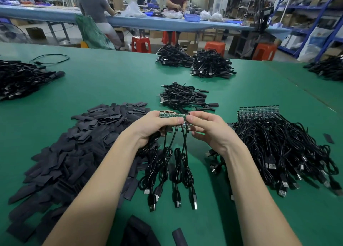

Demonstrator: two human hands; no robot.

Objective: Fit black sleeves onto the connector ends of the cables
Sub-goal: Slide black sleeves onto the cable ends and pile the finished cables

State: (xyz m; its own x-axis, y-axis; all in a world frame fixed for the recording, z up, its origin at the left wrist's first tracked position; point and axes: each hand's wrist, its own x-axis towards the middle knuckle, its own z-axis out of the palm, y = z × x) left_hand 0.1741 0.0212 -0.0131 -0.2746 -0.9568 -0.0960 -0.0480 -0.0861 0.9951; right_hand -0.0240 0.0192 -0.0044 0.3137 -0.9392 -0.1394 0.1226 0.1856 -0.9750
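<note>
- Cables point(167, 164) hang from a strip of small green circuit boards point(171, 115) that I hold up at the centre of the frame, their USB plugs resting low on the green table point(111, 78).
- My left hand point(157, 125) grips the left part of the strip, thumb curled over its front and fingers wrapped behind it.
- My right hand point(206, 128) pinches the right end of the same strip between thumb and fingertips; I judge it is about to snap one board off the row, though I cannot tell for certain.
- No sleeve is in either hand, so on this cable the fitting has not yet begun.
- Black sleeves point(74, 145) lie flat in a big heap filling the left of the frame, with a few loose ones at the bottom centre, just under my forearms.
- Unsleeved stock point(278, 145) sits in a large tangle at the right of the frame, with another row of green boards showing bare at its top edge.
- A small pile of cables point(185, 97) above my hands shows black-covered ends, so I take these as finished pieces.
- Bigger dark piles point(194, 63) at the upper centre, and more at the far left and far right edges, look like finished work too, but they are too far off to be sure.
- By my reading a good share is done, yet the right-hand tangle and the sleeve heap leave plenty to do.
</note>
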